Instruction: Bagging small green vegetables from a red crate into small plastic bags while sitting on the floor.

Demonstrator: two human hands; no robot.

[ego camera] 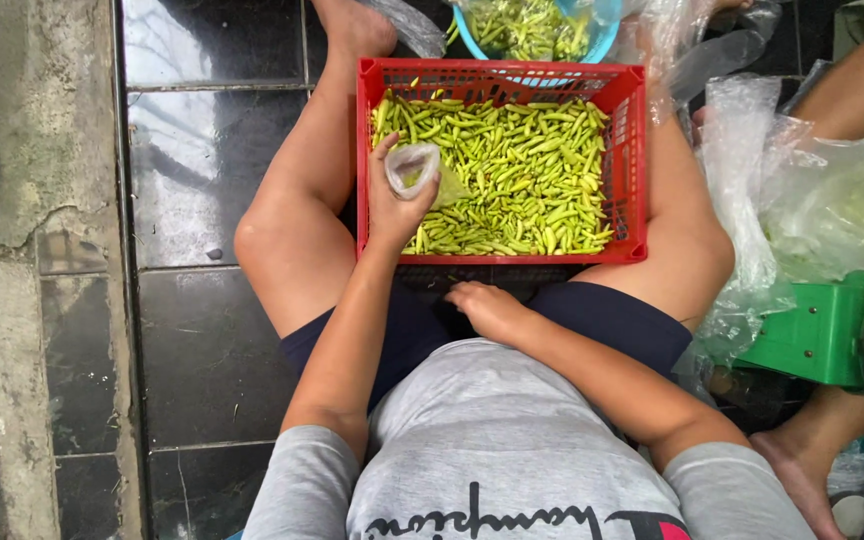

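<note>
The left hand pinches a small clear plastic bag over smooth green chillies heaped in a red slatted plastic crate. The right hand rests below the crate, fingers apparently loosely curled and empty, partly hidden.

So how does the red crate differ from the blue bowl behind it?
The red crate is rectangular with slotted walls; the blue bowl is round and smooth. The crate shows whole, between the person's legs; the bowl is cut off by the frame's top. Both hold green chillies.
</note>
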